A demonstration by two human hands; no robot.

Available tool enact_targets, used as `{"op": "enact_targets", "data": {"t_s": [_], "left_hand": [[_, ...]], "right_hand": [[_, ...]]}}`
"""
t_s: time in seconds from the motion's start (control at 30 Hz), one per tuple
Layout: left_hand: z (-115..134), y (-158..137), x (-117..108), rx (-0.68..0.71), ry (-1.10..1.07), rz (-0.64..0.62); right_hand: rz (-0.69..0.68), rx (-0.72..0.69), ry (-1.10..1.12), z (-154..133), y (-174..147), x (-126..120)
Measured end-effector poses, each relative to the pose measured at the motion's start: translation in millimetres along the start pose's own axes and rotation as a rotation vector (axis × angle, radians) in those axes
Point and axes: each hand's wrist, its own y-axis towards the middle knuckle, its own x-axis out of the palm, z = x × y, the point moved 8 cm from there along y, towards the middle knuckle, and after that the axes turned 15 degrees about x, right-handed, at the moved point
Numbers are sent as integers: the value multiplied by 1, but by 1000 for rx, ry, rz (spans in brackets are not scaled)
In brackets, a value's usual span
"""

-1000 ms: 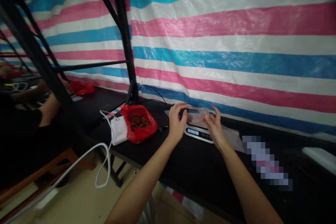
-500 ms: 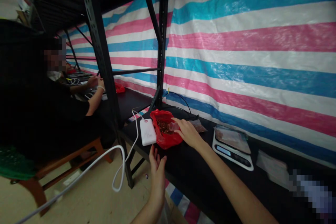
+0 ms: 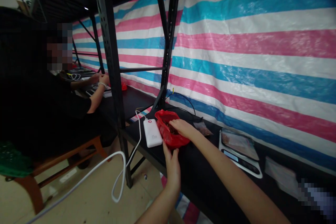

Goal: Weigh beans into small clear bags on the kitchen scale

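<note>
A red plastic bag (image 3: pixel 176 142) stands with its mouth spread, holding small brown pieces (image 3: pixel 172 128). My right hand (image 3: pixel 185 128) reaches over its right rim, fingers bent down into the contents. The small clear plastic cup seen in that hand half a second ago is hidden now behind the fingers. At the bag's near side is my left hand (image 3: pixel 172 155), thumb and fingers apart, fingertips against the red plastic. A white power bank (image 3: pixel 153 133) with a cable plugged in lies just left of the bag.
Right of the bag are a small filled clear bag (image 3: pixel 203 129), a white scale (image 3: pixel 253 171) carrying another clear bag (image 3: pixel 240 143), and flat clear bags (image 3: pixel 280 173). A black shelf post (image 3: pixel 111 52) rises at left. Beyond it sits a co-worker (image 3: pixel 47 101). A white cable (image 3: pixel 86 175) loops in front.
My right hand has dipped deeper into the red bag, and the clear cup has gone out of sight. My left hand has moved up and right to the bag's near side. The view has shifted slightly.
</note>
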Motion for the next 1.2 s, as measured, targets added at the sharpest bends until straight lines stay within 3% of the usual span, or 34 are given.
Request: {"op": "enact_targets", "data": {"t_s": [0.2, 0.3, 0.47, 0.6, 0.9, 1.07, 1.2], "left_hand": [[-3, 9, 10, 65, -10, 24], [-2, 8, 12, 80, -15, -4], [-3, 7, 14, 90, 3, -49], [1, 4, 13, 121, 77, -48], [64, -19, 10, 496, 462, -12], [90, -42, 31, 680, 479, -107], [109, -45, 62, 827, 416, -106]], "right_hand": [[-32, 92, 266, 9, -18, -5], [-33, 167, 513, 15, -20, -5], [-69, 269, 1057, 25, -18, 14], [7, 393, 1273, 36, -19, 26], [314, 569, 1493, 67, -50, 13], [500, 658, 1514, 94, -92, -7], [556, 712, 1439, 121, -151, -27]]}}
